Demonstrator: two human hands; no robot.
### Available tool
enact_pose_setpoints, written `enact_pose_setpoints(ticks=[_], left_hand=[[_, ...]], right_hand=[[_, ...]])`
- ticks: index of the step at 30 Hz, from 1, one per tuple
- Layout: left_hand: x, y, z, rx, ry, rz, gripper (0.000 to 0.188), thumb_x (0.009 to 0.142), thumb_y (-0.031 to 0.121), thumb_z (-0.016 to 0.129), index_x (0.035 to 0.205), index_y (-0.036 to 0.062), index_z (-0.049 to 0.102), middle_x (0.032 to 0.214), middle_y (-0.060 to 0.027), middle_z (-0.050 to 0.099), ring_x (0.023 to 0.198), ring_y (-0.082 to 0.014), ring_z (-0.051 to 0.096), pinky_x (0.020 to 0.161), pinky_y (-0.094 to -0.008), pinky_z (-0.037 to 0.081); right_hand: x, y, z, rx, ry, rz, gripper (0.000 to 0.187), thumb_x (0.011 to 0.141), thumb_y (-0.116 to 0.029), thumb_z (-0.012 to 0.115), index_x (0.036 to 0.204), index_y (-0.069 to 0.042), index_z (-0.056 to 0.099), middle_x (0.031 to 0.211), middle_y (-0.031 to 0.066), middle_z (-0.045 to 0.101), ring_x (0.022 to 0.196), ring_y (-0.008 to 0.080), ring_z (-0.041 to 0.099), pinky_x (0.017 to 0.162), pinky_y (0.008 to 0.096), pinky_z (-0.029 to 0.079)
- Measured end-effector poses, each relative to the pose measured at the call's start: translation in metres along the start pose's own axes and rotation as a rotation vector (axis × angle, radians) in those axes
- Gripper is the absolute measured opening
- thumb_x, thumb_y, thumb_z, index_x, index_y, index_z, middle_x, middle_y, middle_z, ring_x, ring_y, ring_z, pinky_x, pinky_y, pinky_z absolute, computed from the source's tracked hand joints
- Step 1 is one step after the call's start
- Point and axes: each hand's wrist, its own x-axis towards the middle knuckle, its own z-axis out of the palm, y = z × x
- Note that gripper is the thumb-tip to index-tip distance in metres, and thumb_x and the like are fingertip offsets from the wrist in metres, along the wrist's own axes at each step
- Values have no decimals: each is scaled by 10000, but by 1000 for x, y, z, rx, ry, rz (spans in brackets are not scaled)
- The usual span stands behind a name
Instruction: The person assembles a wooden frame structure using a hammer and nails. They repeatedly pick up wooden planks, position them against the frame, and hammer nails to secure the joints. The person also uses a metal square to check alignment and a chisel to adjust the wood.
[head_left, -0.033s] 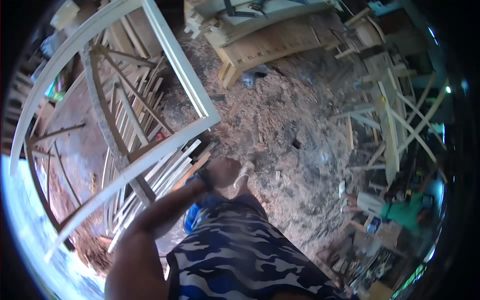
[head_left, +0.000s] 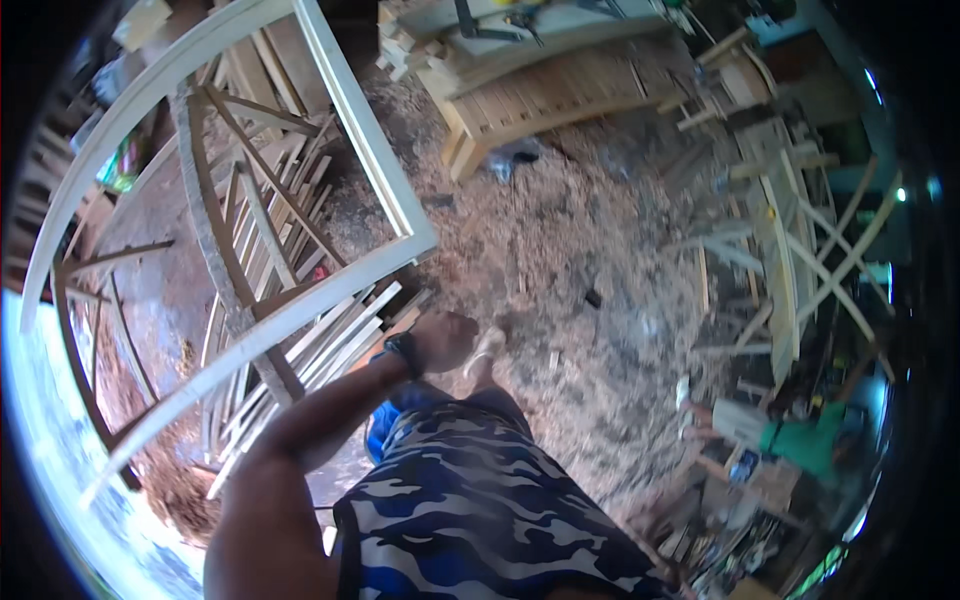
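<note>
My left hand hangs in front of my body, with a dark watch or band on its wrist. Its fingers are dark and turned from view, so whether it holds anything is hidden. Close by to its left is a large pale frame with one curved side, resting across a rough timber support. Below the hand shows my foot in a light-strapped sandal. My right hand lies outside the picture.
Long wood strips lie stacked under the frame. Shavings cover the floor. A wooden bench with tools on top stands ahead; crossed timbers stand at right. A person in green is at lower right.
The view has shifted slightly, so the bench and frame sit a little differently in it. My left hand stays low beside the frame, nearly as before.
</note>
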Motion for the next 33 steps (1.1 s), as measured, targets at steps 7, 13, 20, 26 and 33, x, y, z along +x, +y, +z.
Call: enact_pose_setpoints(ticks=[7, 13, 20, 26, 33], left_hand=[[120, 17, 48, 137, -18, -80, 223, 848, 205, 618, 1000, 91, 734, 924, -179, 727, 837, -377, 698, 757, -464, 567], [159, 91, 25, -13, 35, -195, 215, 861, 227, 649, 981, 67, 727, 899, -183, 722, 829, -350, 705, 748, -432, 556], [173, 61, -6, -11, 188, -315, 175, 887, 176, 670, 1003, 62, 734, 850, -153, 727, 792, -274, 713, 591, -376, 550], [176, -13, -5, -74, 321, -648, 224, 857, 241, 676, 965, 53, 729, 888, -203, 718, 826, -369, 699, 761, -462, 551], [203, -34, 0, -151, 215, -803, 278, 893, 283, 568, 881, 42, 706, 906, -267, 689, 866, -443, 671, 777, -535, 521]], right_hand=[[142, -22, -86, 26, -60, -113, 422, 889, -405, 732, 739, -15, 671, 614, 94, 599, 541, 217, 570, 550, 390, 461], [211, -90, -165, 115, -73, -215, 429, 893, -417, 728, 746, -17, 674, 620, 99, 602, 540, 216, 568, 545, 386, 459], [263, -142, -255, -76, -81, -182, 438, 897, -430, 723, 755, -18, 676, 626, 106, 607, 538, 214, 566, 539, 382, 456], [299, -227, -307, -340, -244, 66, 446, 901, -442, 719, 763, -20, 679, 632, 112, 611, 537, 213, 564, 534, 378, 454], [302, -444, -365, -726, 8, -278, 417, 723, -270, 880, 607, 38, 624, 582, 120, 618, 434, 220, 553, 427, 400, 422]])
